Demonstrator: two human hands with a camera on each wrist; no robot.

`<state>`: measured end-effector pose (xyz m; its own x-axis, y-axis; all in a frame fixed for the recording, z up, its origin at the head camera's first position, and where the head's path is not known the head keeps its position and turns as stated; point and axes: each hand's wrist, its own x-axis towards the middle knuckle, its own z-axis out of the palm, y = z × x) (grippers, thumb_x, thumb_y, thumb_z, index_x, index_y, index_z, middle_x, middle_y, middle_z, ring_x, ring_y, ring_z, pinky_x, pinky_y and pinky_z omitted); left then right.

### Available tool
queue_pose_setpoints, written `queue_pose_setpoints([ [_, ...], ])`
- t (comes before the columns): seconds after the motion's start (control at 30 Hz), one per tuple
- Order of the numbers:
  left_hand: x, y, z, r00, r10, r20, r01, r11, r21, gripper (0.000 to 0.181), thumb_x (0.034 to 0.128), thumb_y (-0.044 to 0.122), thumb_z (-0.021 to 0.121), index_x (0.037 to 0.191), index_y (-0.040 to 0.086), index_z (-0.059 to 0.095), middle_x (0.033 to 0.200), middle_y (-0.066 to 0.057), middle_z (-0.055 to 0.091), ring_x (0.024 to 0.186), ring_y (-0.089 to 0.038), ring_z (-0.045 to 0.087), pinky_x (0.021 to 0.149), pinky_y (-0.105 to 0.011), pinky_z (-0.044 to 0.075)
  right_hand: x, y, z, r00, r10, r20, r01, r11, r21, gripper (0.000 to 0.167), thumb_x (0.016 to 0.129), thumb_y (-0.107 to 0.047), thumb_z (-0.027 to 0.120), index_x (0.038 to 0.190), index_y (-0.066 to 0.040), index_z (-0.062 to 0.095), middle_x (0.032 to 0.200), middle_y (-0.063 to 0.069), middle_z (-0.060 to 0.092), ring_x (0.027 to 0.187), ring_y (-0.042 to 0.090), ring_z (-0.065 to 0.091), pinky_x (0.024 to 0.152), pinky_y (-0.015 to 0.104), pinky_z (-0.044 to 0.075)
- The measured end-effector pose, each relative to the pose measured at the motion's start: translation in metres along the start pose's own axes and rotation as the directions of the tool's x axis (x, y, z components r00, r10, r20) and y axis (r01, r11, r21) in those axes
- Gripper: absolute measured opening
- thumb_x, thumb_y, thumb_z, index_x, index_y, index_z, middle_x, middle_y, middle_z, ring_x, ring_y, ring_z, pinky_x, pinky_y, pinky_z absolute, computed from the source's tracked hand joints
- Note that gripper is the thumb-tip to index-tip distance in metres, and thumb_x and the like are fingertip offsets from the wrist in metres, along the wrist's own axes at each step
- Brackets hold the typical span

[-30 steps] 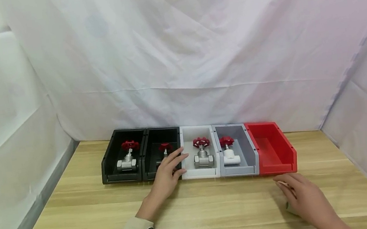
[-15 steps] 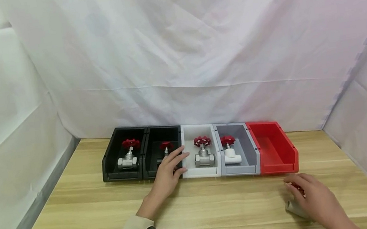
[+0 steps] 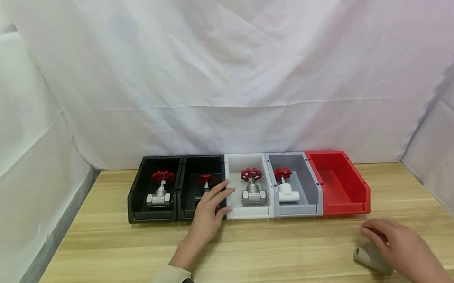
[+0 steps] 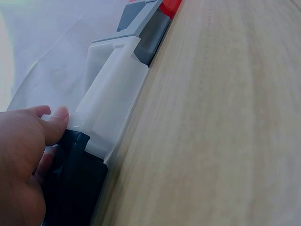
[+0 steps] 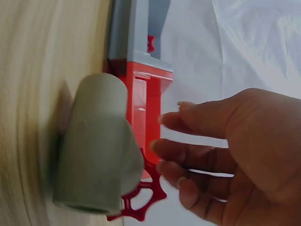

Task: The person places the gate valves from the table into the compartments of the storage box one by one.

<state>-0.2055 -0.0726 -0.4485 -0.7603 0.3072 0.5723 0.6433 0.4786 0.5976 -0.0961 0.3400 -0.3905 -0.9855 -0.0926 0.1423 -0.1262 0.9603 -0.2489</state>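
A grey-green valve [image 3: 372, 258] with a red handwheel [image 5: 153, 193] lies on the wooden table, in front of the red bin [image 3: 345, 209]. My right hand [image 3: 404, 247] hovers over it with loosely bent fingers. In the right wrist view the fingertips come close to the wheel's rim; whether they touch it I cannot tell. The thumb stands apart from it. My left hand [image 3: 206, 216] rests with spread fingers at the front of the second black bin [image 3: 186, 215] and the white bin [image 3: 245, 214], partly hiding the small valve [image 3: 206, 181] there.
Against the white cloth backdrop [image 3: 242, 63] runs a row of joined bins. The first black bin [image 3: 137, 215] and the white bin each hold a metal valve with a red wheel. The grey bin [image 3: 305, 211] holds a white valve [image 3: 287, 193]. Nothing shows inside the red bin.
My right hand has moved slightly right, away from the red bin. The grey-green valve, mostly covered by that hand before, now shows more fully on the table. The left hand stays put.
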Motion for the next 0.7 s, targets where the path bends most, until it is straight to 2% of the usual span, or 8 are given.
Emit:
queue_pose_setpoints([
  [0.23,0.000,0.000,0.000,1.000,0.006,-0.001,-0.006,1.000,0.008,0.050,0.0834,0.004,0.071,0.131,0.014,0.059,0.144,-0.006,0.045,0.130,-0.024,0.043,0.102,-0.062,0.028,0.000,0.011,-0.003,0.990,0.029,0.139,-0.028,1.000,-0.011,0.016,0.084,-0.017,0.074,0.097,-0.009,0.072,0.087,0.001,0.064,0.070,0.016,0.053,0.061,0.035,0.051],
  [0.43,0.000,0.000,0.000,1.000,0.005,-0.005,-0.005,1.000,0.008,0.051,0.0831,0.004,0.072,0.131,0.014,0.059,0.145,-0.005,0.044,0.130,-0.023,0.043,0.102,-0.062,0.027,-0.001,0.012,-0.005,0.979,0.064,0.196,-0.061,0.998,-0.020,0.020,0.082,-0.022,0.075,0.099,-0.011,0.071,0.088,0.002,0.063,0.070,0.017,0.052,0.061,0.034,0.051],
  [0.6,0.000,0.000,0.000,1.000,0.005,-0.005,-0.005,1.000,0.009,0.051,0.0829,0.005,0.072,0.131,0.015,0.059,0.145,-0.004,0.044,0.130,-0.022,0.043,0.102,-0.062,0.027,0.000,0.012,-0.006,0.952,0.119,0.283,-0.115,0.993,-0.033,0.036,0.080,-0.039,0.075,0.104,-0.013,0.070,0.088,0.002,0.062,0.070,0.017,0.051,0.061,0.033,0.049],
  [0.7,0.000,-0.001,0.001,1.000,0.009,-0.008,-0.009,1.000,0.008,0.052,0.0824,0.005,0.072,0.131,0.015,0.059,0.145,-0.005,0.044,0.130,-0.023,0.043,0.102,-0.063,0.027,0.000,0.013,-0.004,0.944,0.120,0.306,-0.120,0.993,-0.017,0.043,0.079,-0.046,0.073,0.106,-0.013,0.070,0.088,0.001,0.062,0.072,0.017,0.052,0.064,0.035,0.051],
])
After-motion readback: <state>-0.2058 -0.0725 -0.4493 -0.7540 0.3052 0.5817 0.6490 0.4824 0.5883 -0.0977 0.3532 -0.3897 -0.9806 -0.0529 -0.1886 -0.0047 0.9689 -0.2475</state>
